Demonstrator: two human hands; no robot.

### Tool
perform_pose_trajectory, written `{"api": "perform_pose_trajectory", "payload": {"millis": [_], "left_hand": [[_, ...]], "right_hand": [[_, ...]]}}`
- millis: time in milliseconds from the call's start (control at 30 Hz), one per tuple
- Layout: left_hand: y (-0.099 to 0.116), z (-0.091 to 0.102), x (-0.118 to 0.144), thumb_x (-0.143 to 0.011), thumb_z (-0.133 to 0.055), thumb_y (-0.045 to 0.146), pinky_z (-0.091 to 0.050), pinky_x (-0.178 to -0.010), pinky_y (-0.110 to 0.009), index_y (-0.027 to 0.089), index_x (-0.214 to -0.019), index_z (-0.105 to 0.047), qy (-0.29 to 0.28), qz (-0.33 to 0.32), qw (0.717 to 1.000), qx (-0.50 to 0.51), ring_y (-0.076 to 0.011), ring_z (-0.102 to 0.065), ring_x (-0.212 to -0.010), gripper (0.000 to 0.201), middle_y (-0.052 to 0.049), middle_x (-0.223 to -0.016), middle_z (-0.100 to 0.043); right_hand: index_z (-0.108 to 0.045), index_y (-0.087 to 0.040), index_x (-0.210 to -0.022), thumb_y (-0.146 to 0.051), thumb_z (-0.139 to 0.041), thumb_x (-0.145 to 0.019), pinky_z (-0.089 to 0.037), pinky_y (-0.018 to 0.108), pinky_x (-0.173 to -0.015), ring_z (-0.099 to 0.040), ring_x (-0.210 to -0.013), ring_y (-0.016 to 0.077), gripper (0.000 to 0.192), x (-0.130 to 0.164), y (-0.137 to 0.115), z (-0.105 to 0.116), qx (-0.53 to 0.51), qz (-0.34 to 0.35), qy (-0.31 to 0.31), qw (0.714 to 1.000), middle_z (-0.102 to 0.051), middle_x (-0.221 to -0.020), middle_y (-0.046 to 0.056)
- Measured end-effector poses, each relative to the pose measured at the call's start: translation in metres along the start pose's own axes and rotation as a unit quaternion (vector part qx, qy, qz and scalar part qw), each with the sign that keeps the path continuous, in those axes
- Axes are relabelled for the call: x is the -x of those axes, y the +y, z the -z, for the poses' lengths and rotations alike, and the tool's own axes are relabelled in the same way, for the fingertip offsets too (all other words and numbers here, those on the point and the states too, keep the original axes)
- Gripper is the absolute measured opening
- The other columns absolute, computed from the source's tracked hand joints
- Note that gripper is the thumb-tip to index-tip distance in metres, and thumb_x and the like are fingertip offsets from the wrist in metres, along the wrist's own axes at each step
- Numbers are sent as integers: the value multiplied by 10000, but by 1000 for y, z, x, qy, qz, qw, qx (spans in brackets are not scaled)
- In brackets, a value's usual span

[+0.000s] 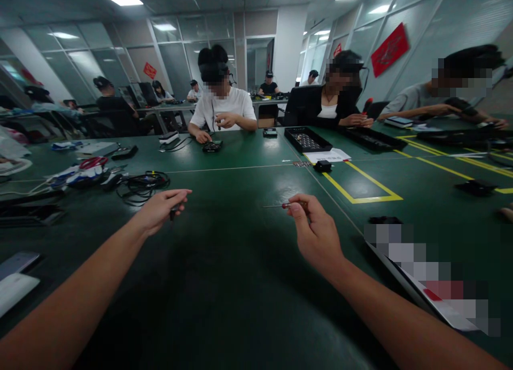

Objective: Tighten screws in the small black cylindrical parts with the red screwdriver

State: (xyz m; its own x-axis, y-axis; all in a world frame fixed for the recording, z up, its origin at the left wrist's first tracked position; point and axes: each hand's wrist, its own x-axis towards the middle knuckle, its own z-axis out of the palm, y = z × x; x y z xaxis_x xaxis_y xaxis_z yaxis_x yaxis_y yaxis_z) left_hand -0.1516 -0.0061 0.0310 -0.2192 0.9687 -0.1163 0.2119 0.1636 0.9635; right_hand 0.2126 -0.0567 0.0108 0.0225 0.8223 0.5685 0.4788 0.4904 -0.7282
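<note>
While both arms reached out over the dark green worktop (240, 284), the left hand (160, 210) sat left of centre in the frame, its fingers pinched shut on a small dark part (172, 214) that hung just below the fingertips (too small to say what it was). The right hand (316, 233), right of centre, was curled closed around a small screwdriver (286, 205) with a red collar, whose thin shaft pointed toward the left hand across the gap between them. The two hands were held apart above the worktop.

Behind the left hand lay a tangle of black cable (140, 185), and farther left a pair of red-handled scissors (93, 162) rested on a heap of white and blue items. Yellow tape lines (360, 191) marked a box on the worktop at centre right, with a small black block (323, 166) at its upper corner and a black tray (306, 140) beyond. Across the worktop sat a person in a white shirt (222, 110), hands over a dark device (212, 145), and a person in a black jacket (320, 105) to the right of them. A white sheet (14, 292) lay at the lower left edge.
</note>
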Motion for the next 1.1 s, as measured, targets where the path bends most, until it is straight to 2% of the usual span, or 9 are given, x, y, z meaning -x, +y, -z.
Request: {"api": "perform_pose_trajectory", "payload": {"millis": [133,300,433,533,700,900,1100], "left_hand": [[-6,47,-3,-915,-650,218,-414,-503,-196,119,-1074,-714,116,26,989,92,-99,-521,-619,198,-27,-855,-590],[-14,97,0,-979,-492,117,-431,-512,-180,120,-944,-625,268,30,945,186,-96,-479,-584,137,8,-751,-513],[-19,126,6,-984,-416,86,-400,-503,-167,140,-828,-516,358,28,915,183,-100,-456,-584,193,11,-750,-466],[-21,137,9,-911,-413,20,-386,-502,-175,159,-796,-451,406,35,895,181,-107,-455,-572,185,13,-750,-450],[-22,140,10,-822,-393,-22,-403,-537,-188,163,-800,-439,431,24,885,173,-115,-472,-566,192,10,-738,-462],[-28,138,9,-757,-458,32,-400,-545,-211,160,-808,-484,413,-2,898,149,-130,-478,-570,140,7,-738,-492],[-27,137,12,-697,-488,31,-407,-550,-213,162,-857,-512,393,-26,909,135,-127,-500,-574,208,20,-741,-515]], "right_hand": [[-623,-242,-1082,-384,-485,-1039,-498,356,-737,-697,-835,212,203,1,2,-1,-5,-3,-5,1000,-731,-916,35],[-631,-239,-1077,-381,-488,-1033,-495,352,-720,-686,-818,210,206,0,0,0,6,-3,-8,1000,-734,-921,40],[-635,-236,-1071,-384,-490,-1030,-497,352,-732,-688,-829,213,211,0,-1,0,4,-2,-8,1000,-738,-924,42],[-635,-236,-1070,-388,-490,-1030,-493,351,-726,-684,-816,212,214,-1,-1,0,9,-4,-13,1000,-736,-916,40],[-630,-234,-1065,-391,-482,-1034,-495,352,-726,-683,-809,214,218,-1,-2,0,11,-7,-16,1000,-735,-907,42],[-637,-238,-1068,-391,-487,-1033,-506,354,-731,-691,-815,218,217,-1,-2,1,13,1,-23,1000,-738,-908,44],[-645,-234,-1064,-395,-484,-1036,-503,345,-735,-697,-817,215,229,0,-1,1,15,-1,-30,999,-743,-909,41]]}}
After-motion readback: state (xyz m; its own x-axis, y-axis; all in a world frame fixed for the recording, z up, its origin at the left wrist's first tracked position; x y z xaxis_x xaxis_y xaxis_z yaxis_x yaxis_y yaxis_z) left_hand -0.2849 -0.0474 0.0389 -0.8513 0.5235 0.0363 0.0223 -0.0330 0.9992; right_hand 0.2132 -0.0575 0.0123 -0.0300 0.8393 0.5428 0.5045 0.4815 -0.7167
